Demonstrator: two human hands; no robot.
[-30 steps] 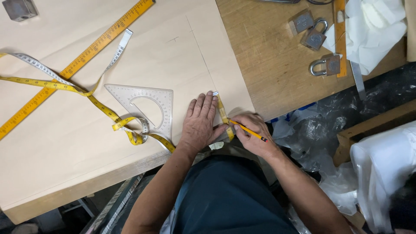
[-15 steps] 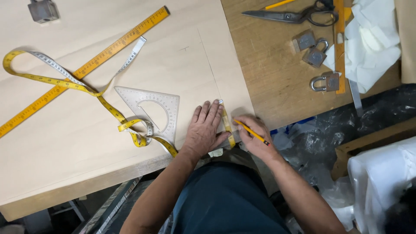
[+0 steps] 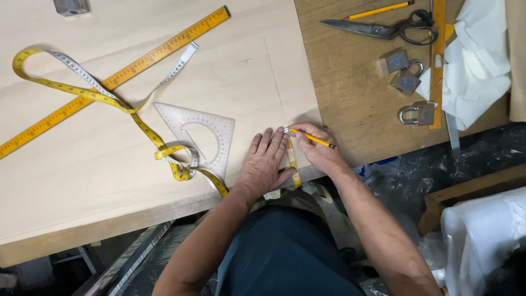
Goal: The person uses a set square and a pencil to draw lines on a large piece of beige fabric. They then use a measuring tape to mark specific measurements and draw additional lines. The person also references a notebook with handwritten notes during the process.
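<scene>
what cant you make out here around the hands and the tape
- Head view: the left hand covers the paper beneath it.
- The tape measure end runs between both hands, partly hidden.
- The pencil tip mark is too small, with the right hand beside it.
</scene>
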